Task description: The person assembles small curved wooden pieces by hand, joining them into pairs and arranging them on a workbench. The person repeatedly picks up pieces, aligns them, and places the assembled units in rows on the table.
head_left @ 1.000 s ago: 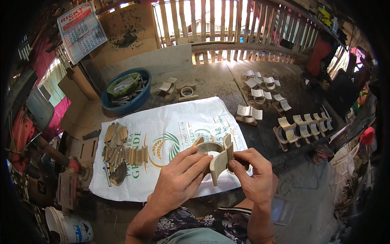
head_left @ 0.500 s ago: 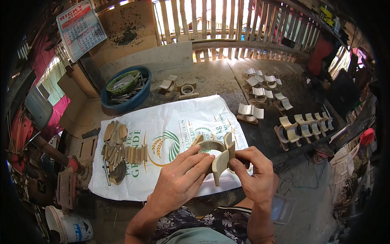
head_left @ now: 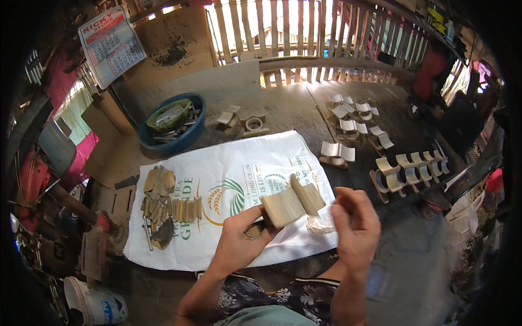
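Observation:
My left hand [head_left: 242, 242] grips a joined bamboo piece [head_left: 284, 206], made of curved pale sections, tilted above the sack. Its thumb and fingers are closed round the near left end; a darker ring-like part [head_left: 254, 230] shows beside the thumb. My right hand [head_left: 358, 228] is off the piece, just to its right, with fingers bent and thumb apart from them. A crumpled, shiny, see-through wad [head_left: 321, 225] shows between the bamboo piece and my right thumb; whether it touches the hand I cannot tell. Under both hands is a white printed sack [head_left: 228, 157].
Loose bamboo slats [head_left: 160, 201] are heaped on the sack's left. A blue basin [head_left: 173, 138] with a green bowl [head_left: 168, 114] stands behind. Several similar bamboo pieces [head_left: 416, 167] stand at the right; others [head_left: 254, 126] sit behind the sack. A white bucket [head_left: 95, 304] stands lower left.
My right hand has let go of the bamboo piece and drawn slightly right. My left hand has turned the piece so its broad curved faces show. The crumpled wad has come into sight.

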### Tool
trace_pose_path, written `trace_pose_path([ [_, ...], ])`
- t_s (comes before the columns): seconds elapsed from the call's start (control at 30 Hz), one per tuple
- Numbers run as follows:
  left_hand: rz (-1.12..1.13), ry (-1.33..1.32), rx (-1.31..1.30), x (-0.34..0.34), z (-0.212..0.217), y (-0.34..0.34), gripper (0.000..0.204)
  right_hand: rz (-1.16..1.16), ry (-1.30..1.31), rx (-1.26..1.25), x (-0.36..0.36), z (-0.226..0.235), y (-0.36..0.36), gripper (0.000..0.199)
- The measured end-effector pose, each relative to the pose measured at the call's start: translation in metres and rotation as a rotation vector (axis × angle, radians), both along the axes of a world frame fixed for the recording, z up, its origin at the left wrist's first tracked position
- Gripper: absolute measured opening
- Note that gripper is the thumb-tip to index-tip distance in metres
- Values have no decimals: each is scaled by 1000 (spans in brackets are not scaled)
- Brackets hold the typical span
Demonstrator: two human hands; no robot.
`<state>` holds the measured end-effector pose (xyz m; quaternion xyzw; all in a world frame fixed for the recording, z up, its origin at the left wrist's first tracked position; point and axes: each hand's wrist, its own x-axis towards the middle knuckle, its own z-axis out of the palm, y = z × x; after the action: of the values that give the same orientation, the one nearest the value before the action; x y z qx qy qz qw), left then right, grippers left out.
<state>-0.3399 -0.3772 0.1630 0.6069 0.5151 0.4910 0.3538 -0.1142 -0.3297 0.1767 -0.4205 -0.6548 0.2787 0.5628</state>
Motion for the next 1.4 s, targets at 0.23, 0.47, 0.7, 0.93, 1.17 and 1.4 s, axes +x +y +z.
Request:
trace_pose_path([
  [0.23,-20,-836,-285,2,-28,9,30,-25,20,-134,3,-34,4,15],
  [0.47,-32,-863,-283,-1,-30,8,42,92,193,-260,0,-54,1,21],
  [0.7,-94,-881,-271,0,-31,8,42,587,520,-687,-7,-64,5,40],
  [0.93,40,-375,-68,10,-33,15,56,246,360,-188,-33,-49,-4,31],
  [1.17,-155,-951,-84,19,-61,28,69,10,-203,273,-61,-31,-23,45],
  [1.4,-461,-1103,-140,-4,-92,42,109,214,-89,257,-62,-21,-42,47],
])
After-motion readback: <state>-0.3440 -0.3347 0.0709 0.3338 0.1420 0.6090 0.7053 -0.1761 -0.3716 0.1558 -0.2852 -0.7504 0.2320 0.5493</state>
